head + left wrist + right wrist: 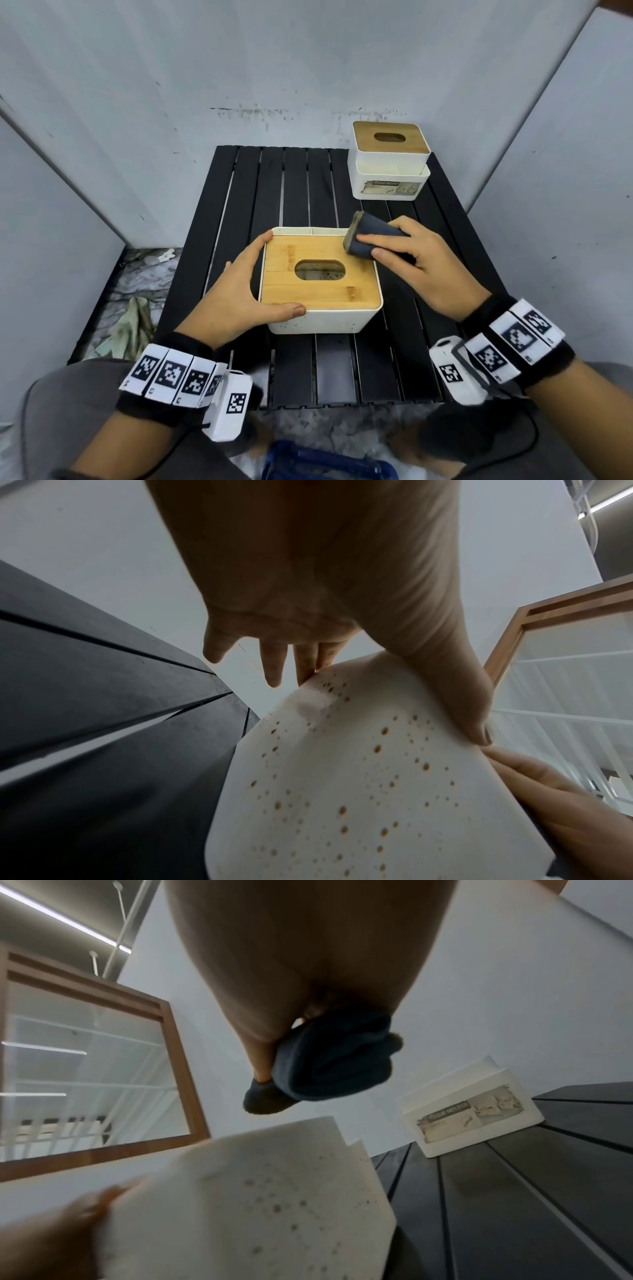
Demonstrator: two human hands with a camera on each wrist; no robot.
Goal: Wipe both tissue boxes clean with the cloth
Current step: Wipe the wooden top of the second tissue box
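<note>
Though they blur overhead, specks (377, 748) (perhaps stains) dot the near box (318, 785).

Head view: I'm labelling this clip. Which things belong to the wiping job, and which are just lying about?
Job:
near tissue box, steadied by left hand
far tissue box
dark cloth, gripped by right hand

Lying about:
crumpled rag on the floor
blue object at the bottom edge

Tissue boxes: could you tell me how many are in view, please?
2. Near box, centre, steadied by the left hand; far box, back right of the table.
</note>
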